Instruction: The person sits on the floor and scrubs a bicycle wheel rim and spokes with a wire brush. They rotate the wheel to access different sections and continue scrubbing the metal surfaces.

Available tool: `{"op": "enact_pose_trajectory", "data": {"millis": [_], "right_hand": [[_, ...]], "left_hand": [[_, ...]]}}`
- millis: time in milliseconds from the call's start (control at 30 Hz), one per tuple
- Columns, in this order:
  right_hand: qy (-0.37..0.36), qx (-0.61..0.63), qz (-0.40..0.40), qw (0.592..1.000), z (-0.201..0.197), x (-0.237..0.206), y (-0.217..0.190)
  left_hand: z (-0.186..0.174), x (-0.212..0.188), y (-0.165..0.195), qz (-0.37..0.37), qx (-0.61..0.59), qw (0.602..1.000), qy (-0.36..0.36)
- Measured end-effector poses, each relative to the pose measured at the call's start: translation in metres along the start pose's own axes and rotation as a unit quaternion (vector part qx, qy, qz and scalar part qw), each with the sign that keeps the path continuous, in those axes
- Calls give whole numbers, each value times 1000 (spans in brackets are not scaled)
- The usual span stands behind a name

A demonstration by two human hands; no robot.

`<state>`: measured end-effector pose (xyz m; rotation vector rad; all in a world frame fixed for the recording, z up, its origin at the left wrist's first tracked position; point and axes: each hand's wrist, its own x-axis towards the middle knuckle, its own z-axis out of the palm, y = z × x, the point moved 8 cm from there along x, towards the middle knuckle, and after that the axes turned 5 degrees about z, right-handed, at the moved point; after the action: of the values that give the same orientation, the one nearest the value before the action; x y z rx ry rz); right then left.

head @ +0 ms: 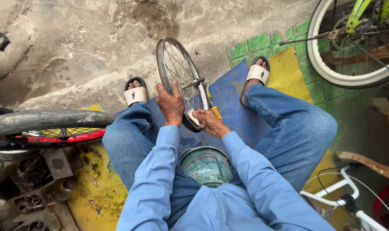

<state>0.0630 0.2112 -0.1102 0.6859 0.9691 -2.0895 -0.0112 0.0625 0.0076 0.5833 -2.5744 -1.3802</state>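
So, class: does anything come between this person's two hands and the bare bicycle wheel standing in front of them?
Nothing visible does. The left hand already grips the rim of the wheel, and the right hand presses a pale pad against the rim's lower part.

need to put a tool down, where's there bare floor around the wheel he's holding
Bare concrete beyond the wheel rim, left of the green tiles. The blue mat right of the rim is partly free. Crowded by the parts trays at lower left.
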Motion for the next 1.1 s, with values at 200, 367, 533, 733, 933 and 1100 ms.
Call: {"op": "enact_pose_trajectory", "data": {"millis": [200, 367, 533, 733, 933, 1100], "right_hand": [[16, 61, 18, 998, -2, -2, -2], [7, -57, 40, 998, -3, 6, -7], [90, -24, -32, 995, -12, 9, -11], [223, -239, -70, 943, -29, -20, -27], [314, -335, -143, 877, -15, 10, -69], [263, -324, -53, 907, -15, 12, -65]], "left_hand": [[0, 4, -2, -30, 4, 1000, -7], [2, 9, 1, -24, -21, 999, -19], [0, 7, 6, 0, -4, 1000, 6], [-3, 9, -1, -19, -25, 999, 13], [-4, 0, 6, 11, -30, 999, 11], [-4, 4, 2, -32, -19, 999, -10]]}}
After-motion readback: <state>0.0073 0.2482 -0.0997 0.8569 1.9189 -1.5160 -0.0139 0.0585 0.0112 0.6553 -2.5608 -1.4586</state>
